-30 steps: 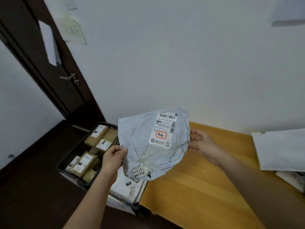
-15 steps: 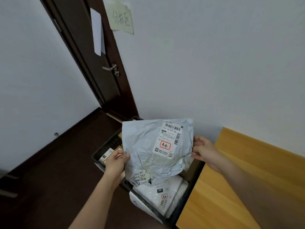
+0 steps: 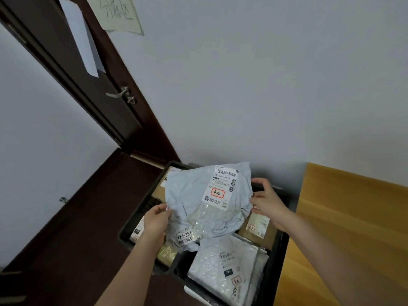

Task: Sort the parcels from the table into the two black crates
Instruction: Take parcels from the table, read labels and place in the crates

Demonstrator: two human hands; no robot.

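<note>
While hands (image 3: 212,215) grip sides, grey parcel (image 3: 198,195) label-up, barcode end toward wall.

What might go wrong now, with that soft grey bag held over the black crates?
1. The grey mailer bag hangs above the divide between the two black crates, so it could drop into the wrong one.
2. The left hand and right hand only pinch its edges; the limp bag might slip early.
3. It may land draped over the white bubble mailer, hiding that parcel's label.
</note>
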